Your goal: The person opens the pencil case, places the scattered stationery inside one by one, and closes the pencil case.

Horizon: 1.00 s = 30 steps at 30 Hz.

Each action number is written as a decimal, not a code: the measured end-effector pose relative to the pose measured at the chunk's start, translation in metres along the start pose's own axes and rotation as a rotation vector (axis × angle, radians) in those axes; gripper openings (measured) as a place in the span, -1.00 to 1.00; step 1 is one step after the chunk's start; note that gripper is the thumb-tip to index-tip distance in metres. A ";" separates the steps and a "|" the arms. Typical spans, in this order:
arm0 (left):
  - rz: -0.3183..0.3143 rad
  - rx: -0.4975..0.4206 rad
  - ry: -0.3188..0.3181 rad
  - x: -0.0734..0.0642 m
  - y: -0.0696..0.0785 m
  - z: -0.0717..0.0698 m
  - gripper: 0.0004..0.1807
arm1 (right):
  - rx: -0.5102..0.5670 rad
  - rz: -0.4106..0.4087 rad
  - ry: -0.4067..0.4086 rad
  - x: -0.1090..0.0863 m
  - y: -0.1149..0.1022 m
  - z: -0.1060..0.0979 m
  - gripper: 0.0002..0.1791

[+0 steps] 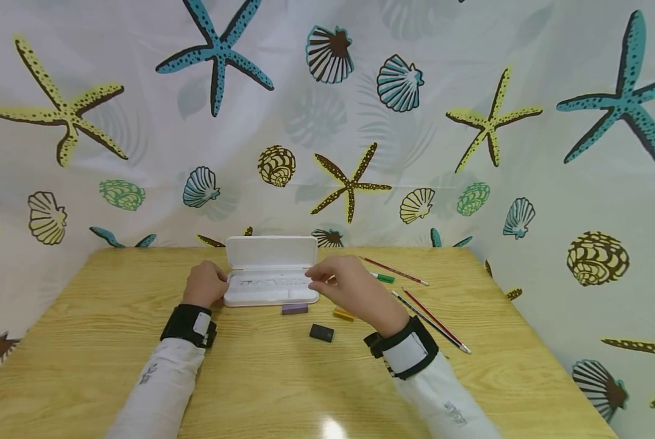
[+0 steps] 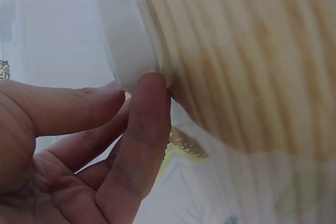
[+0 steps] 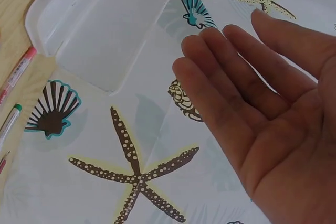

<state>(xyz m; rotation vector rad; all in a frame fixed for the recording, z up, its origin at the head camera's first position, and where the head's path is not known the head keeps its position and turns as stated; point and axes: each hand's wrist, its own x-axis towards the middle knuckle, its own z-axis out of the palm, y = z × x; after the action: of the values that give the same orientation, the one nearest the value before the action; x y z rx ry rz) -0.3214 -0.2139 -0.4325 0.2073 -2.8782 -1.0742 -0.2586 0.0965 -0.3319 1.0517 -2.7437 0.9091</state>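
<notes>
A white pencil case [image 1: 272,252] lies on the table with its lid raised at the back, and its tray looks bare. At its left end, my left hand [image 1: 203,285] pinches the edge. The left wrist view shows the thumb and a finger at the corner of the white case [image 2: 134,45]. My right hand [image 1: 354,289] hovers by the right end of the case. In the right wrist view this hand [image 3: 273,98] holds nothing, its fingers loosely extended and apart from the case [image 3: 113,35].
In front of the case lie a purple block [image 1: 295,309], a black block [image 1: 321,332] and a yellow-orange piece [image 1: 343,314]. To the right are a red pencil [image 1: 432,317], a dark pencil [image 1: 423,316], a farther red pencil [image 1: 393,270] and a green-ended marker [image 1: 383,278]. A patterned curtain hangs behind.
</notes>
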 end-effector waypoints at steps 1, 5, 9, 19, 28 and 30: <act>-0.001 -0.001 -0.001 0.000 0.000 0.000 -0.77 | -0.011 0.019 -0.014 0.000 0.002 0.002 -0.79; -0.004 0.002 0.000 0.000 0.000 -0.001 -0.77 | -0.039 0.087 -0.094 -0.003 0.009 0.011 -0.78; 0.001 0.012 0.008 0.001 -0.001 0.000 -0.78 | -0.035 0.118 -0.180 -0.004 0.017 0.022 -0.83; -0.001 0.009 -0.004 0.002 -0.002 -0.001 -0.77 | -0.028 0.178 -0.237 -0.003 0.027 0.044 -0.71; 0.006 -0.004 0.000 -0.002 0.001 -0.003 -0.81 | -0.053 0.215 -0.253 -0.001 0.026 0.052 -0.79; 0.007 -0.003 0.003 -0.002 0.000 -0.002 -0.80 | -0.071 0.204 -0.250 -0.001 0.027 0.055 -0.89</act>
<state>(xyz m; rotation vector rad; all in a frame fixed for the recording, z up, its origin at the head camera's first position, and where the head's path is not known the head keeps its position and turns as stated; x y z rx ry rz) -0.3190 -0.2148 -0.4305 0.1986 -2.8723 -1.0768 -0.2666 0.0830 -0.3908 0.9459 -3.1114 0.7396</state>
